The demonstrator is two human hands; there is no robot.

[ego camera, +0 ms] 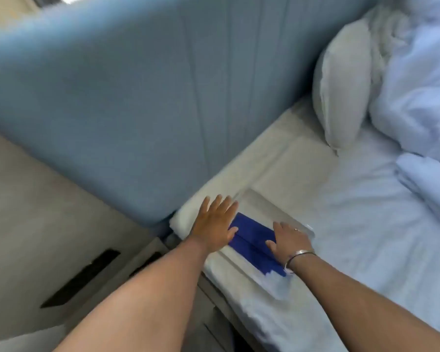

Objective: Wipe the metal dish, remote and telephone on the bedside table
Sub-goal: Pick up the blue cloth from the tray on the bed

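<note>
A dark blue cloth (pixel 254 243) lies folded flat on the near corner of the bed, over what looks like a pale rectangular tray or pad (pixel 262 207). My left hand (pixel 214 223) rests flat, fingers spread, on the cloth's left end. My right hand (pixel 288 240), with a ring and a metal bangle, presses flat on its right end. Neither hand grips anything. The metal dish, remote and telephone are out of sight. The picture is blurred by motion.
A blue padded headboard (pixel 137 105) rises behind the bed. A white pillow (pixel 341 90) and a rumpled white duvet (pixel 417 97) lie at the right. At the lower left is a beige surface with a dark slot (pixel 81 278).
</note>
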